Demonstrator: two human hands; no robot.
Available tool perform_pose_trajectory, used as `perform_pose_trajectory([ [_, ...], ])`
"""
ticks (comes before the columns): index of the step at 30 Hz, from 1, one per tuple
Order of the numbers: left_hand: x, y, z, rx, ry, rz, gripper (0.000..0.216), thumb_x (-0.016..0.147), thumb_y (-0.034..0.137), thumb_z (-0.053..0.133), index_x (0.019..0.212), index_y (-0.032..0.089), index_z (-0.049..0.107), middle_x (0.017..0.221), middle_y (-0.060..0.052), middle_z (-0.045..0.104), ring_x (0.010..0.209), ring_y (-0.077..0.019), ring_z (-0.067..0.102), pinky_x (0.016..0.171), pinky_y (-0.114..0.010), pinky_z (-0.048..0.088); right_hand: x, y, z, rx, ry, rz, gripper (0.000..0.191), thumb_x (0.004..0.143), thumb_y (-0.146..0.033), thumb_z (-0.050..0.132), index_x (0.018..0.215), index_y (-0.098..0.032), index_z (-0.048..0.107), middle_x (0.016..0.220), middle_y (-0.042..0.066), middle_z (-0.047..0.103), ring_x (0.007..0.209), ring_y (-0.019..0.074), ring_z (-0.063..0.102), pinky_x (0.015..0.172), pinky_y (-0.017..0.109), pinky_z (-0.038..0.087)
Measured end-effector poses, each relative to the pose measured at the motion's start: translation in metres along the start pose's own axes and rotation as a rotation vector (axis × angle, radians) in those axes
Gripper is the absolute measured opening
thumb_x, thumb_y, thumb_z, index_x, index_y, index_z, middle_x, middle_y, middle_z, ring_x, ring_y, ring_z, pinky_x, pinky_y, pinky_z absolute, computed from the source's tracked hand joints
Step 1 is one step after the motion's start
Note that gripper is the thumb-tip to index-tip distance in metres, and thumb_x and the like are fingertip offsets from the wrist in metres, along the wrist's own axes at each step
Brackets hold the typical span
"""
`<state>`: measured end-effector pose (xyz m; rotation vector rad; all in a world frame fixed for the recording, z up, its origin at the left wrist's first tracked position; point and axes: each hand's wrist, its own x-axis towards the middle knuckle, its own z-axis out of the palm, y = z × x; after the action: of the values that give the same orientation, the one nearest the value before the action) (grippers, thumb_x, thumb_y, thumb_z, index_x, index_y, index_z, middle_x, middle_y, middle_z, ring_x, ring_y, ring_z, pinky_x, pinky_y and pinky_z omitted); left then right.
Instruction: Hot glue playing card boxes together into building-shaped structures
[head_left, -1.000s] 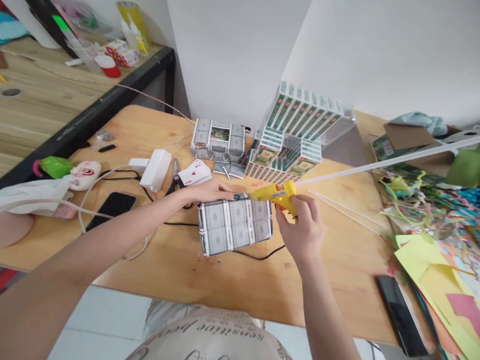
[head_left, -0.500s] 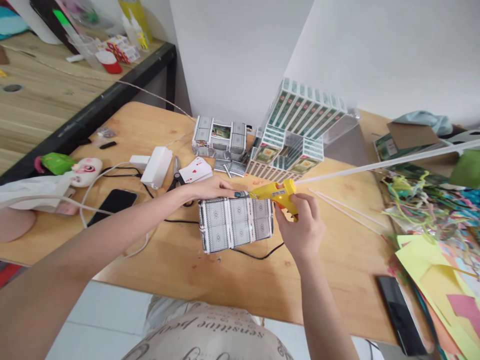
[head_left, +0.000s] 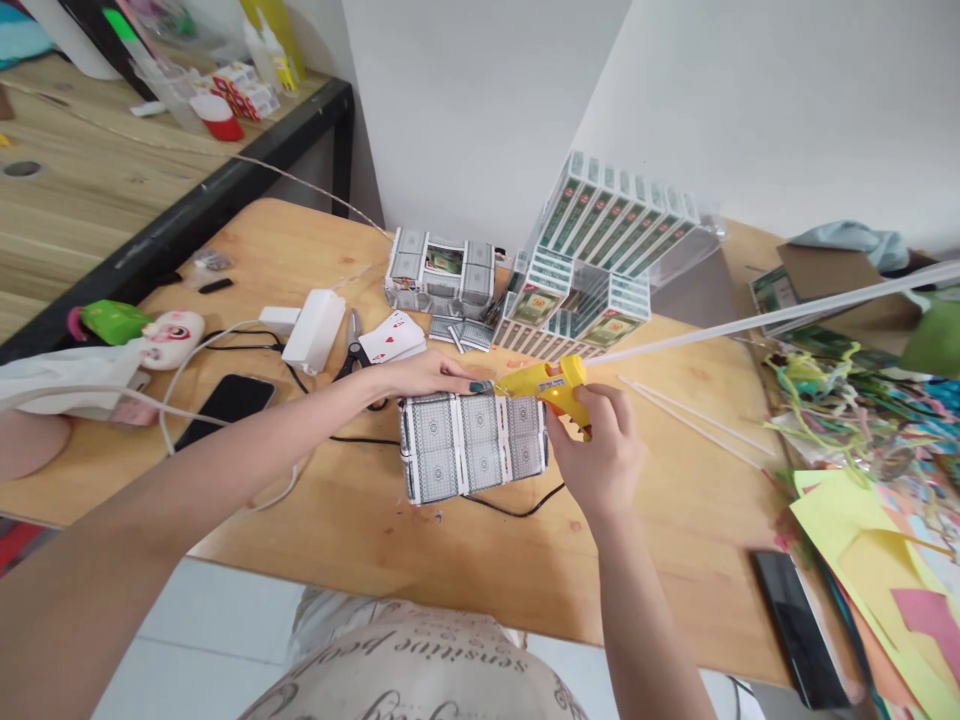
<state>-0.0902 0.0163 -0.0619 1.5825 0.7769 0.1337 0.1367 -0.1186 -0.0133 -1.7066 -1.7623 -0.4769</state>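
In the head view, a box covered with grey-backed playing cards [head_left: 484, 440] sits on the wooden table before me. My left hand [head_left: 427, 374] grips its far edge, the dark-nailed thumb on top and the other fingers partly hidden. A yellow glue gun [head_left: 544, 380] is wrapped in the fingers of my right hand [head_left: 604, 445]. Its nozzle points left at the box's far edge, close to my left thumb. From the gun's back end a long white glue stick [head_left: 750, 320] reaches to the right.
Behind stand a second card-covered box [head_left: 441, 270] and stacked green-and-white card packs [head_left: 592, 260]. Scissors [head_left: 352, 355], loose playing cards [head_left: 394, 338], a white power block [head_left: 315, 330] and a phone [head_left: 225, 410] lie left. Yarn scraps [head_left: 840, 410], coloured paper [head_left: 862, 550] and another phone [head_left: 802, 630] lie right.
The glue gun and my right hand have shifted slightly left along the box's far edge. My left hand stays at nearly the same spot on the box.
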Motion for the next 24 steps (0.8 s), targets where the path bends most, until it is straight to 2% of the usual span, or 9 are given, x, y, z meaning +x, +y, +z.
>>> perform_pose_trajectory([
  [9, -0.0006, 0.0011, 0.0004, -0.064, 0.022, -0.008, 0.047, 0.073, 0.05, 0.066, 0.11, 0.021, 0.068, 0.116, -0.004, 0.067, 0.101, -0.0204, 0.061, 0.084, -0.028, 0.044, -0.0004, -0.0013, 0.0013, 0.013, 0.001, -0.003, 0.015, 0.08, -0.026, 0.061, 0.092, -0.021, 0.056, 0.092, 0.004, 0.065, 0.065, 0.0114, 0.062, 0.048, 0.02, 0.045],
  [14, 0.0001, 0.0002, 0.0003, -0.062, 0.037, -0.037, 0.042, 0.075, 0.05, 0.065, 0.106, 0.021, 0.07, 0.108, -0.004, 0.07, 0.093, -0.0184, 0.063, 0.08, -0.026, 0.045, -0.0002, -0.0019, 0.0018, 0.019, -0.004, -0.003, 0.014, 0.08, -0.026, 0.06, 0.093, -0.021, 0.056, 0.093, 0.004, 0.065, 0.064, 0.0118, 0.062, 0.048, 0.021, 0.045],
  [19, 0.0006, 0.0, 0.0015, -0.09, 0.006, -0.016, 0.044, 0.076, 0.05, 0.063, 0.11, 0.022, 0.068, 0.114, -0.004, 0.068, 0.099, -0.0192, 0.062, 0.083, -0.027, 0.045, 0.0007, -0.0061, 0.0018, 0.034, -0.013, -0.009, 0.014, 0.08, -0.025, 0.06, 0.093, -0.021, 0.055, 0.092, 0.003, 0.064, 0.062, 0.0106, 0.061, 0.049, 0.02, 0.045],
  [24, 0.0021, -0.0007, 0.0024, -0.038, 0.033, 0.002, 0.043, 0.076, 0.049, 0.063, 0.107, 0.02, 0.07, 0.113, -0.004, 0.069, 0.098, -0.0197, 0.062, 0.083, -0.027, 0.045, 0.0009, -0.0098, 0.0035, 0.052, -0.022, -0.019, 0.014, 0.081, -0.024, 0.059, 0.094, -0.021, 0.055, 0.093, 0.003, 0.064, 0.064, 0.0102, 0.061, 0.049, 0.02, 0.043],
])
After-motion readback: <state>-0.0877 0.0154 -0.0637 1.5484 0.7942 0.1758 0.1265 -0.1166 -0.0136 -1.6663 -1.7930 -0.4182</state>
